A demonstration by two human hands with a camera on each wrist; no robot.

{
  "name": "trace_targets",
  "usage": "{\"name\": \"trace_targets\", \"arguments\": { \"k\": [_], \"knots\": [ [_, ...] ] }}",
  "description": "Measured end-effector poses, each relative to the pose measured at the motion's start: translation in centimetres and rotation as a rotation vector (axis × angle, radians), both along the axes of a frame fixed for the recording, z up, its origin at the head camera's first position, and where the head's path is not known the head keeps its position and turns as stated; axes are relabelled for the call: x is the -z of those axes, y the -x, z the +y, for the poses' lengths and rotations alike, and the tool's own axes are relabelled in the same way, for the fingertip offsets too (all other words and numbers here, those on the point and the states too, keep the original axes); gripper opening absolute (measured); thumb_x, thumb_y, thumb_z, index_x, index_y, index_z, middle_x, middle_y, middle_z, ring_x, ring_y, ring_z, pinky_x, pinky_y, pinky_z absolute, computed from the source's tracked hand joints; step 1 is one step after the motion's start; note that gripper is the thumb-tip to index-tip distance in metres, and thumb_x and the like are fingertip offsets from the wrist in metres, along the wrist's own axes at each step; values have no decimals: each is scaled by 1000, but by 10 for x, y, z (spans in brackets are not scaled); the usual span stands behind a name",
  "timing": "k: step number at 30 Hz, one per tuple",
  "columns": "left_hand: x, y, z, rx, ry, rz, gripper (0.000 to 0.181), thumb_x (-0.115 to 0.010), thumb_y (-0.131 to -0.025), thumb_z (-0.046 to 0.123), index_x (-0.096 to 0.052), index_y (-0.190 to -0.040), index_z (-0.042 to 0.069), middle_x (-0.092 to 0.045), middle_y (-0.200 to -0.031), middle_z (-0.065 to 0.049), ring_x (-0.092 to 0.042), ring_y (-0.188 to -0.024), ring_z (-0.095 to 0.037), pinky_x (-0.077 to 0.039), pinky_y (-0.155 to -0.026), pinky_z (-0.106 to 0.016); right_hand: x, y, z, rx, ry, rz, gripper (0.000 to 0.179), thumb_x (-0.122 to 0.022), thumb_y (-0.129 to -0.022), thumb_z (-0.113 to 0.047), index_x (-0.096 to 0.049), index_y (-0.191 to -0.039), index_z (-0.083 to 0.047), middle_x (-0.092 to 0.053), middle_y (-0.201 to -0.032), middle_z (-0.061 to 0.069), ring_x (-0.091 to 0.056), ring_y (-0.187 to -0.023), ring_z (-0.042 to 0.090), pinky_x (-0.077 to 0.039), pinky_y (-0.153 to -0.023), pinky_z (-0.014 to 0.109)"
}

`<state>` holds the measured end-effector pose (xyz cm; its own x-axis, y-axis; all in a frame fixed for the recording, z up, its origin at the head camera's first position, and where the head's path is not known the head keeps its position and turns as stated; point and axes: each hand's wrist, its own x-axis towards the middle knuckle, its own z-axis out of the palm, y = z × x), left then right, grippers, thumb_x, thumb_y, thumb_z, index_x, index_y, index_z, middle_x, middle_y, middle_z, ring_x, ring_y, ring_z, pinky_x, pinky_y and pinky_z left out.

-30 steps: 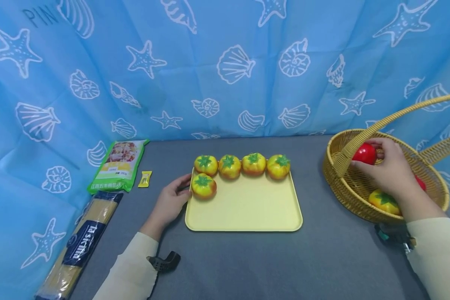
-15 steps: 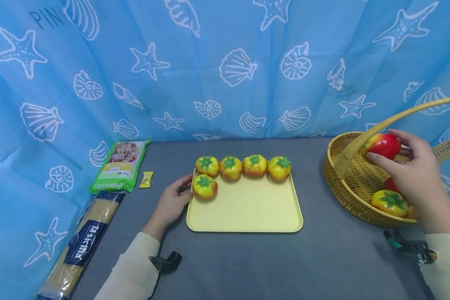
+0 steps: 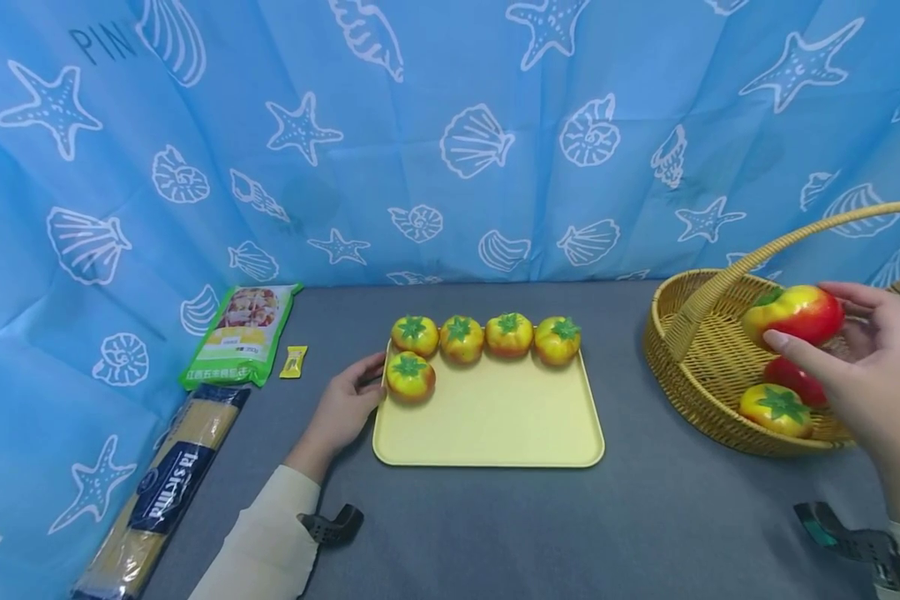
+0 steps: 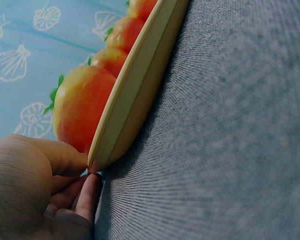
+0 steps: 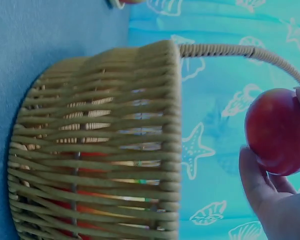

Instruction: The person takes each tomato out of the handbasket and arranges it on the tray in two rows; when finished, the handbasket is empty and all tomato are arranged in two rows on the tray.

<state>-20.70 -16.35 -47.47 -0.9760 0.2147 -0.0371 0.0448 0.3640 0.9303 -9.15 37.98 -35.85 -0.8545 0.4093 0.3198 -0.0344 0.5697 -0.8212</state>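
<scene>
My right hand (image 3: 881, 367) grips a red-and-yellow toy mango (image 3: 795, 315) with a green leaf, held up over the wicker basket (image 3: 663, 367). In the right wrist view the mango's red end (image 5: 275, 130) sits between thumb and fingers, above the basket rim. My left hand (image 3: 345, 408) pinches the left edge of a pale yellow tray (image 3: 495, 425); the left wrist view has thumb and fingertips at its rim (image 4: 117, 107). Several yellow-orange toy persimmons (image 3: 508, 335) line the tray's far edge, one more (image 3: 410, 377) standing at the left side.
Inside the basket lie another red fruit (image 3: 795, 379) and a yellow persimmon (image 3: 776, 410). Its tall handle (image 3: 780, 242) arches over it. To the left are a green food bag (image 3: 243, 333), a small yellow packet (image 3: 293, 362) and a noodle pack (image 3: 165, 492). A blue curtain (image 3: 390, 167) hangs behind.
My right hand has lifted the mango out of the basket and moved right, turning it so its yellow, leafed end shows. My left hand has stayed at the tray edge.
</scene>
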Motion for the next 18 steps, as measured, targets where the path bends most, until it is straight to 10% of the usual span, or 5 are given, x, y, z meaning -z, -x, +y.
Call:
{"name": "trace_targets", "arguments": {
  "k": [18],
  "knots": [
    [2, 0, 0, -8, 16, 7, 57, -62, -107, 5, -48, -163, 3, -56, -155, -20, -61, -136, -36, -53, -111, -47, 6, -10, -53, -310, 19, 125, 86, -78, -85, 25, -43, -152, -16, -43, -146, -1, -51, -125, 16, -50, -93, 9]
  ]
}}
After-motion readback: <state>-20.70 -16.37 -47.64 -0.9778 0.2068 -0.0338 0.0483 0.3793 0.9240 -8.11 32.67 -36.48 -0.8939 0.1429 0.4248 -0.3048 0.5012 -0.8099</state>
